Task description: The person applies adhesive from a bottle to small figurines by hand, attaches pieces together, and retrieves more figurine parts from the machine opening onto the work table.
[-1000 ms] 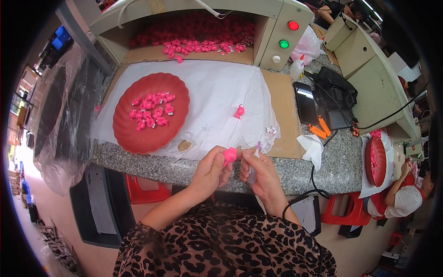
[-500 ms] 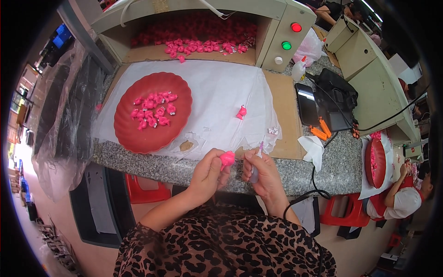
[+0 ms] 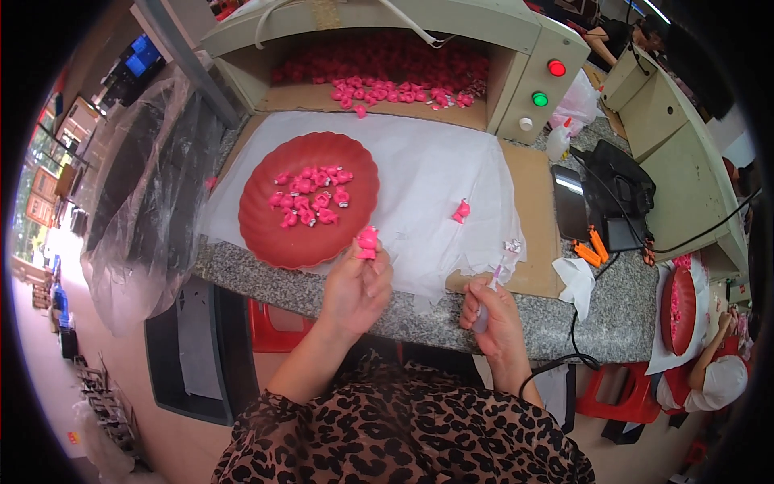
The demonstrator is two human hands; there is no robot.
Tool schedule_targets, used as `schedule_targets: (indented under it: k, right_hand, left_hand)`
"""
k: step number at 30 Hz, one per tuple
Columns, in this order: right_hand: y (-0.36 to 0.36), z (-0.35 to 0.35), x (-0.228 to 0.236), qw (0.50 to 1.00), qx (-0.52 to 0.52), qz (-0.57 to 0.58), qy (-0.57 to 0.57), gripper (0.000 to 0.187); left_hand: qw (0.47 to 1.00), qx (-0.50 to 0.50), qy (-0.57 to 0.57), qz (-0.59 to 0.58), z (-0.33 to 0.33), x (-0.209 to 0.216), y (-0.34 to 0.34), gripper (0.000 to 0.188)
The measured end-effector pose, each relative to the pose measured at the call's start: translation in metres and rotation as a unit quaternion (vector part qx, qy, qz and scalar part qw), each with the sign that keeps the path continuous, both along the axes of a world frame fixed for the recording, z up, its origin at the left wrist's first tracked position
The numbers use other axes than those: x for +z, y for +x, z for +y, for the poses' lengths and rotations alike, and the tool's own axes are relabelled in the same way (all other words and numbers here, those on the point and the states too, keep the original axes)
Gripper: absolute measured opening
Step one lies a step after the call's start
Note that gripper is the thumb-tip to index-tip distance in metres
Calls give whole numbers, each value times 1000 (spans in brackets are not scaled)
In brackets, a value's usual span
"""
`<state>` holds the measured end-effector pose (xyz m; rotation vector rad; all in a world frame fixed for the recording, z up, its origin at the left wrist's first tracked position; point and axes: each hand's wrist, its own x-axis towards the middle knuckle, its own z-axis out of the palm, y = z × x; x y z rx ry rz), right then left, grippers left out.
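Left hand [image 3: 355, 286] pinches a small pink piece [image 3: 368, 240] at its fingertips, just over the near rim of the red tray [image 3: 266, 234] of like pieces. Right hand [image 3: 493, 319] grips a thin pen-like tool [image 3: 488, 294], tip up, above the granite counter edge [image 3: 419, 319].

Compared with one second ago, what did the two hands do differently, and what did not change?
The hands separated. The left hand carried its small pink piece away to the left, toward the red plate. The right hand drew back to the right, still gripping a thin pen-like tool. Before, both met at the pink piece. The plate's pieces and the lone pink piece on the white sheet stayed put.
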<state>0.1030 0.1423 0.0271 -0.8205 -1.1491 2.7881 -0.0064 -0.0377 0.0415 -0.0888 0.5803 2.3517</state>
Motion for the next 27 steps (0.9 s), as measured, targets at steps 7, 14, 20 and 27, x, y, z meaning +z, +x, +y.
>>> schedule_targets:
  k: [7,14,20,27]
  right_hand:
    - [-1,-1,1,1000,-5,0,23,9]
    - [-2,-3,1,1000,-3,-2,22,9]
    - [-3,-4,1,1000,0,4,29,10]
    - [-1,-3,3,1000,-3,6,18,10]
  left_hand:
    - [998,-60,24,-3,-1,12,13,18]
    - [998,-54,-5,23,-5,21,22,22]
    - [997,-55,4,45,-6,24,25,24]
    - [997,-62,27,47,-12,9,13,23]
